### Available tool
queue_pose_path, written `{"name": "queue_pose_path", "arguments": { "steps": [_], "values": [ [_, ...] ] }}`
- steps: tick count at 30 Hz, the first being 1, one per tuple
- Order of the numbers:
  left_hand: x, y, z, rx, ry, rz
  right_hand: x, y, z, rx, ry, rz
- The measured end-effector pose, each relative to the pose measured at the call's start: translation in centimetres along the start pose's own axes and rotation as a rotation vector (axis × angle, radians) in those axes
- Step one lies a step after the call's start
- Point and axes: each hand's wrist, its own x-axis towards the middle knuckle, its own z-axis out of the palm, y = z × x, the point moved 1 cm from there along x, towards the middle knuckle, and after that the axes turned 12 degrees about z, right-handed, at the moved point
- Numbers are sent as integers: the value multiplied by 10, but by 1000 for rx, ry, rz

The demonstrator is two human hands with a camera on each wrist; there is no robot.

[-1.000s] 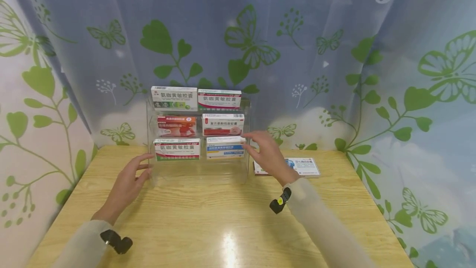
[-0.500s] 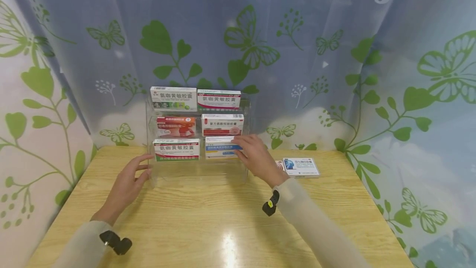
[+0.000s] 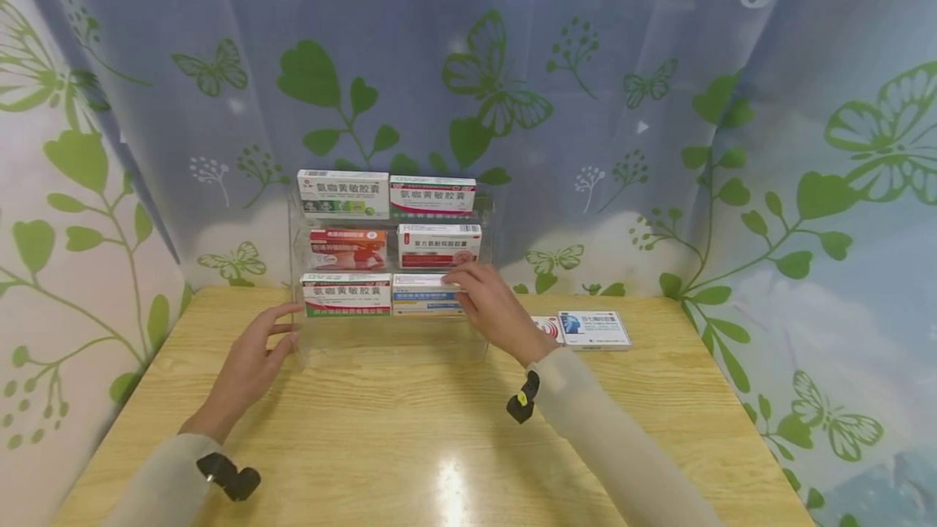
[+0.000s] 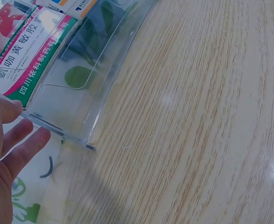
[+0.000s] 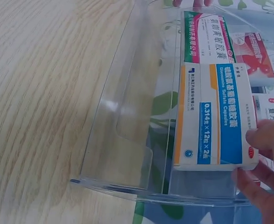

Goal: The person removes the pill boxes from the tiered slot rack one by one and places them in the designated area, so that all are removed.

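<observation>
A clear tiered display stand holds several medicine boxes in rows. My right hand touches the right end and top edge of a white-and-blue medicine box on the lowest tier; in the right wrist view the fingertips lie against that blue box. Its left end meets a white, red and green medicine box. My left hand rests its outstretched fingertips against the stand's left side. In the left wrist view, that left hand has its fingers beside the stand's clear edge.
Two boxes stand on the top tier, a white-green one and a white-red one. Below are an orange-red box and a white-red box. Another box lies flat on the wooden table, beside a partly hidden one.
My right hand has come in from the right and moved left. The white-and-blue box has slid left against its neighbour, closing the gap. My left hand has stayed in place.
</observation>
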Motion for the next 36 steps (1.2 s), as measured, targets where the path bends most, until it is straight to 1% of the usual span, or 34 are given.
{"name": "queue_pose_path", "arguments": {
  "steps": [7, 10, 13, 15, 17, 21, 24, 30, 36],
  "values": [
    [0, -2, 0, 5, -6, 6, -2, 3, 3, -9, 28, 51],
    [-1, -3, 1, 0, -6, 2, -1, 2, 3, 2, 35, 49],
    [0, -2, 1, -1, -6, 0, 1, -1, -2, 46, 73, 35],
    [0, -1, 1, 0, -6, -2, 2, -2, -8, 86, 108, 36],
    [0, 0, 1, 1, -6, -6, 3, -3, -17, 128, 142, 54],
    [1, 0, 0, 2, -4, -6, 3, 1, -37, 257, 148, 144],
    [1, 1, 0, 0, -2, -3, -1, 7, -55, 331, 157, 200],
    [0, 1, 0, 4, -6, -6, -17, 23, -85, 340, 225, 226],
    [0, 1, 0, 5, -9, -4, -43, 47, -96, 369, 259, 283]
  ]
}}
